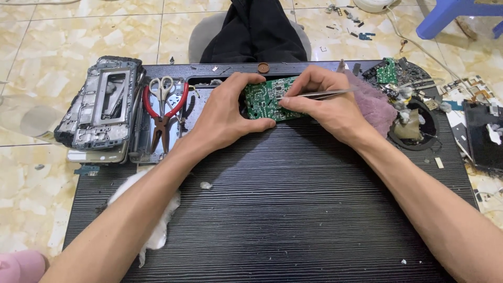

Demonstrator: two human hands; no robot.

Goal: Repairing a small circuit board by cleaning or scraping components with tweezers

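Your left hand (225, 118) grips the green circuit board (264, 99) by its left edge, thumb below and fingers curled over the top, propping it tilted at the far middle of the tabletop (293, 209). Your right hand (327, 105) is pinched closed around slim metal tweezers (319, 94), whose tip rests on the board's face.

The board looks light and stiff, a thin flat plate studded with small parts and solder points. It should be fragile on its face, so the bare edges are the place to hold it, as your left hand does now. The tweezers are smooth, springy steel and likely slip under a loose pinch.

The tabletop is black with fine ridged lines. To the left lie red-handled pliers (163, 118) and grey-handled scissors (161, 88), next to a stack of grey metal frames (99, 105). White cotton wadding (157, 220) lies soft under your left forearm, and a purple cloth (374, 102) sits bunched behind your right hand.
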